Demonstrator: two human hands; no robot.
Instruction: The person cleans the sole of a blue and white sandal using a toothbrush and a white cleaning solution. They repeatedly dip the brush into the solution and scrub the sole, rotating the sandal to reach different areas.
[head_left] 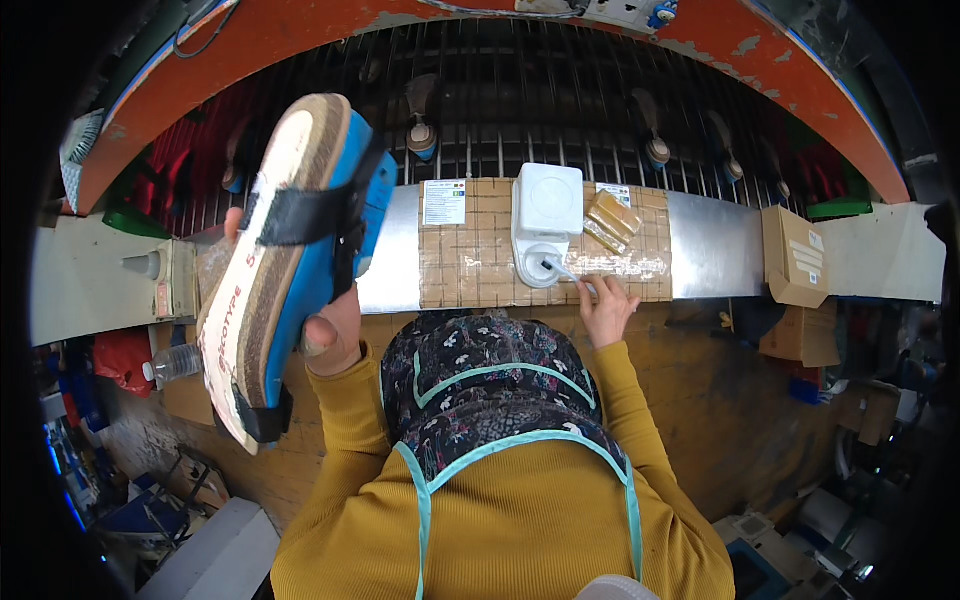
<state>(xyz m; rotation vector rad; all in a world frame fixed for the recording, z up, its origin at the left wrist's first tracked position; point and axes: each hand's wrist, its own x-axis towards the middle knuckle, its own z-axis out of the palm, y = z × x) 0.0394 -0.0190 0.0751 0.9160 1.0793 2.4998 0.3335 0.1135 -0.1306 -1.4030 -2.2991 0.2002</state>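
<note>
My left hand (340,328) grips a sandal (277,275), raised and tilted at the left. The sandal has a pale footbed, a cork-coloured midsole and black straps, and a blue shoe last (378,205) sits against it. Most of the left fingers are hidden behind the sandal. In my right hand (607,312) is a thin brush (566,271), pinched by its handle. Its dark tip reaches into the round cup of a white plastic dispenser (549,198) on the bench; what the cup contains cannot be made out.
A cardboard sheet (470,270) wrapped in tape covers the bench's middle, with a taped amber block (612,222) on it. Beyond runs a rack of metal rods (560,110) carrying several shoes on lasts. Cardboard boxes (797,258) stand right; a clear bottle (176,363) lies left.
</note>
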